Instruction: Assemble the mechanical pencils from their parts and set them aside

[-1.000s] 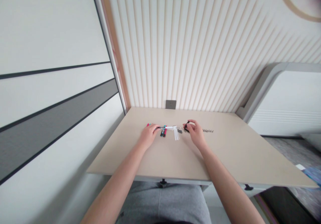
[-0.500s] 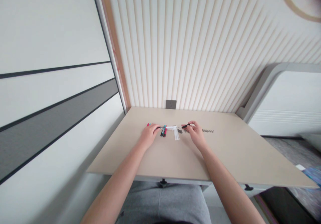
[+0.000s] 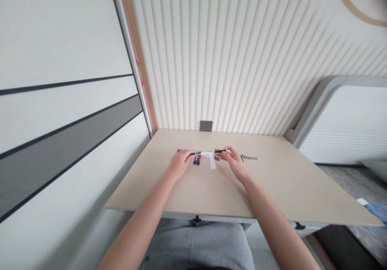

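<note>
With the fan of white strips [image 3: 213, 163] on the table [image 3: 196, 189] as my mark, some red and cyan ends [image 3: 179, 150] lie furthest to its left, partly hidden by my left hand [image 3: 180, 161]. That hand is closed narrowly on the dark end of a slender white rod [image 3: 203, 153], held just as a second ago, the rod running level to the top of the strips. Left of the strips, by the rod, lie two dark sticks [image 3: 198, 159], one partly red; small grey pieces [image 3: 217, 158] sit just right of them. What changes is the black piece [image 3: 220, 151]: tilted up and apart to the right of the strips a second ago, it now lies level, its end beside their top. I judge it lined up with the rod; whether they touch, I can't tell. My right hand [image 3: 234, 159] pinches it between fingertips, and further right of the strips runs a row of small dark pieces [image 3: 250, 157].
</note>
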The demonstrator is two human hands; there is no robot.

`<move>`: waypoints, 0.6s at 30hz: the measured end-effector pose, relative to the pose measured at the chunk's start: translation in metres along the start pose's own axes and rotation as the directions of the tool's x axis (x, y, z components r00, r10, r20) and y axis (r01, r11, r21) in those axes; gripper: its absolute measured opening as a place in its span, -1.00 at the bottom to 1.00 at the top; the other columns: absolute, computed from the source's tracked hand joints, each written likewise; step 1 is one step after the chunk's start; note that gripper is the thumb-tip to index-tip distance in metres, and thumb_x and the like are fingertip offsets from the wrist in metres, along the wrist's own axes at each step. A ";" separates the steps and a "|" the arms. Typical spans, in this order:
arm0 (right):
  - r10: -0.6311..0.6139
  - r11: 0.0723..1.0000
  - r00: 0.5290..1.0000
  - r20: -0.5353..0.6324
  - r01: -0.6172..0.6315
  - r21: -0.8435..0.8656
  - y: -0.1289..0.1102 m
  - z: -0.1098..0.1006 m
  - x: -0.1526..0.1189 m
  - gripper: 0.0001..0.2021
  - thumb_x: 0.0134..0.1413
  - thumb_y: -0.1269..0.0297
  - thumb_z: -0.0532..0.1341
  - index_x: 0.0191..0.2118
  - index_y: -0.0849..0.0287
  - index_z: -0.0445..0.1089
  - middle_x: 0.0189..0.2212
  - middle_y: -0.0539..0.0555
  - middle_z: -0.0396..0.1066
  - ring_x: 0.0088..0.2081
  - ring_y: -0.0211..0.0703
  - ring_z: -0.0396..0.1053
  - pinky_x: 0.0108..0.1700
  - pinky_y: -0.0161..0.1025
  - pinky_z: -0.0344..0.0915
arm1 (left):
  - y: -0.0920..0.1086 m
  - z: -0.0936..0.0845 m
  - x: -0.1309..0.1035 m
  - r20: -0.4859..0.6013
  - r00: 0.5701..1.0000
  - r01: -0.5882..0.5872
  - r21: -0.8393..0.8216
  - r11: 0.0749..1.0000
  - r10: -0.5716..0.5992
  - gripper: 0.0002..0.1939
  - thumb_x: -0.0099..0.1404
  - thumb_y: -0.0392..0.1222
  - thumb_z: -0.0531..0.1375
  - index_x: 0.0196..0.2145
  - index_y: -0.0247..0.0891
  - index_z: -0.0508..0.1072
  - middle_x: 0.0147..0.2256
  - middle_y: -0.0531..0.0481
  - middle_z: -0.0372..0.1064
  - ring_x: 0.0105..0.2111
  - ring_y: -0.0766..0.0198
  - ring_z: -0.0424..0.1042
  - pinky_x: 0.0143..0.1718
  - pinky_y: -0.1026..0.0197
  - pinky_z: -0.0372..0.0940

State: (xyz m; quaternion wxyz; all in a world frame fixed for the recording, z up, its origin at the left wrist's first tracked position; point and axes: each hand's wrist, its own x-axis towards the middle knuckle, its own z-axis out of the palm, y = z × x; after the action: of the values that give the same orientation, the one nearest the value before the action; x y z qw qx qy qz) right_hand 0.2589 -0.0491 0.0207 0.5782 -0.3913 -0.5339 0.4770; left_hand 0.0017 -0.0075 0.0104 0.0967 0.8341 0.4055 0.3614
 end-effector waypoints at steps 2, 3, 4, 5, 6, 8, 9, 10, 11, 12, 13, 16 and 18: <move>0.005 1.000 0.999 0.052 -0.004 -0.028 0.001 0.002 0.000 -0.68 0.06 -0.03 0.23 -0.21 0.05 0.19 -0.12 0.14 0.51 -0.06 -0.01 0.46 0.02 0.00 0.29 | 0.001 0.000 0.000 0.009 1.000 -0.019 -0.029 0.999 0.020 -0.82 0.39 -0.17 0.07 -0.17 -0.20 0.46 -0.28 -0.03 0.46 -0.28 0.21 0.43 -0.20 0.19 0.29; 0.004 0.999 0.997 0.072 -0.001 -0.037 0.003 0.002 0.000 -0.67 0.04 -0.03 0.25 -0.23 0.06 0.21 -0.12 0.13 0.51 -0.05 -0.02 0.45 0.02 -0.02 0.29 | 0.001 0.000 0.000 0.007 1.000 -0.028 -0.043 0.999 0.028 -0.82 0.39 -0.17 0.08 -0.16 -0.19 0.46 -0.28 -0.03 0.47 -0.28 0.22 0.43 -0.19 0.19 0.29; -0.001 0.999 0.996 0.087 0.004 -0.042 0.006 0.002 0.000 -0.66 0.02 -0.03 0.27 -0.24 0.07 0.23 -0.13 0.11 0.51 -0.05 -0.03 0.44 0.02 -0.05 0.29 | 0.002 0.000 0.000 0.001 0.999 -0.035 -0.054 0.998 0.035 -0.82 0.38 -0.18 0.08 -0.16 -0.19 0.46 -0.28 -0.02 0.47 -0.28 0.23 0.43 -0.18 0.19 0.29; -0.007 0.999 0.996 0.094 0.011 -0.047 0.009 0.001 0.001 -0.66 -0.01 -0.02 0.29 -0.25 0.08 0.25 -0.15 0.10 0.51 -0.06 -0.05 0.44 0.01 -0.08 0.29 | 0.002 0.000 0.000 -0.006 0.999 -0.040 -0.062 0.997 0.040 -0.82 0.38 -0.19 0.08 -0.16 -0.19 0.46 -0.28 -0.02 0.47 -0.29 0.23 0.43 -0.18 0.20 0.29; -0.012 0.998 0.996 0.089 0.017 -0.056 0.011 0.000 0.002 -0.66 -0.03 -0.02 0.31 -0.26 0.09 0.28 -0.17 0.09 0.52 -0.08 -0.07 0.45 0.00 -0.10 0.30 | 0.002 0.000 0.000 -0.013 0.999 -0.046 -0.069 0.997 0.045 -0.83 0.38 -0.20 0.09 -0.16 -0.19 0.46 -0.28 -0.02 0.48 -0.29 0.24 0.43 -0.18 0.20 0.30; -0.013 0.995 0.998 0.062 0.019 -0.097 0.016 -0.004 0.004 -0.66 -0.05 -0.01 0.33 -0.28 0.12 0.33 -0.24 0.08 0.53 -0.15 -0.09 0.45 -0.05 -0.14 0.30 | 0.001 0.000 0.000 -0.019 0.998 -0.058 -0.081 0.995 0.057 -0.83 0.37 -0.21 0.10 -0.16 -0.20 0.47 -0.28 -0.02 0.48 -0.29 0.24 0.44 -0.18 0.20 0.30; -0.009 0.991 0.999 0.044 0.014 -0.131 0.017 -0.006 0.004 -0.66 -0.05 -0.02 0.33 -0.29 0.13 0.35 -0.28 0.08 0.53 -0.19 -0.10 0.46 -0.08 -0.15 0.31 | 0.001 0.000 -0.001 -0.018 0.998 -0.066 -0.087 0.994 0.065 -0.84 0.37 -0.22 0.11 -0.16 -0.20 0.47 -0.28 -0.02 0.48 -0.28 0.24 0.44 -0.18 0.21 0.29; -0.001 0.984 1.000 0.024 0.005 -0.177 0.017 -0.007 0.004 -0.66 -0.04 -0.04 0.31 -0.32 0.15 0.38 -0.31 0.08 0.53 -0.23 -0.10 0.46 -0.11 -0.17 0.31 | 0.001 0.000 -0.001 -0.015 0.997 -0.075 -0.092 0.993 0.074 -0.84 0.37 -0.22 0.11 -0.16 -0.20 0.47 -0.28 -0.02 0.48 -0.28 0.24 0.44 -0.18 0.21 0.29; 0.008 0.972 1.000 0.006 -0.006 -0.233 0.017 -0.008 0.004 -0.65 -0.02 -0.06 0.29 -0.35 0.16 0.40 -0.35 0.08 0.53 -0.27 -0.11 0.45 -0.15 -0.18 0.31 | 0.001 0.000 -0.001 -0.013 0.997 -0.082 -0.098 0.992 0.081 -0.84 0.37 -0.21 0.12 -0.16 -0.20 0.47 -0.28 -0.02 0.48 -0.28 0.23 0.44 -0.19 0.21 0.29; 0.015 0.955 1.000 -0.008 -0.017 -0.295 0.016 -0.009 0.004 -0.63 0.01 -0.08 0.26 -0.39 0.18 0.42 -0.40 0.08 0.53 -0.31 -0.11 0.44 -0.19 -0.19 0.30 | 0.001 0.000 -0.001 -0.011 0.996 -0.089 -0.102 0.991 0.088 -0.85 0.36 -0.21 0.12 -0.16 -0.20 0.47 -0.28 -0.02 0.48 -0.28 0.23 0.44 -0.19 0.21 0.29; 0.020 0.934 1.000 -0.016 -0.024 -0.355 0.015 -0.009 0.004 -0.60 0.05 -0.11 0.22 -0.44 0.18 0.43 -0.44 0.08 0.52 -0.35 -0.12 0.43 -0.22 -0.20 0.29 | 0.002 0.000 -0.001 -0.009 0.996 -0.093 -0.104 0.990 0.092 -0.85 0.37 -0.21 0.12 -0.16 -0.19 0.47 -0.28 -0.02 0.48 -0.28 0.23 0.44 -0.19 0.21 0.29; 0.021 0.883 1.000 0.003 -0.017 -0.470 0.014 -0.007 0.002 -0.47 0.16 -0.15 0.06 -0.54 0.20 0.43 -0.50 0.09 0.49 -0.40 -0.12 0.40 -0.24 -0.19 0.26 | 0.003 0.000 -0.001 -0.004 0.996 -0.085 -0.099 0.991 0.085 -0.84 0.37 -0.21 0.12 -0.15 -0.19 0.47 -0.27 -0.02 0.48 -0.28 0.23 0.43 -0.20 0.21 0.29; 0.015 0.880 1.000 0.020 -0.004 -0.475 0.014 -0.006 0.002 -0.44 0.20 -0.15 -0.01 -0.50 0.20 0.45 -0.50 0.10 0.49 -0.38 -0.11 0.40 -0.21 -0.18 0.26 | 0.003 0.000 0.000 -0.002 0.997 -0.071 -0.093 0.993 0.071 -0.84 0.37 -0.21 0.11 -0.16 -0.19 0.47 -0.28 -0.02 0.47 -0.28 0.24 0.43 -0.20 0.21 0.28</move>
State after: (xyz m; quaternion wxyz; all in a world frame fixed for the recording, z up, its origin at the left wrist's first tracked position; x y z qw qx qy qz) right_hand 0.2631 -0.0432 0.0068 0.4562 -0.5182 -0.6390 0.3390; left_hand 0.0035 -0.0099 0.0119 0.1229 0.8427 0.3582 0.3827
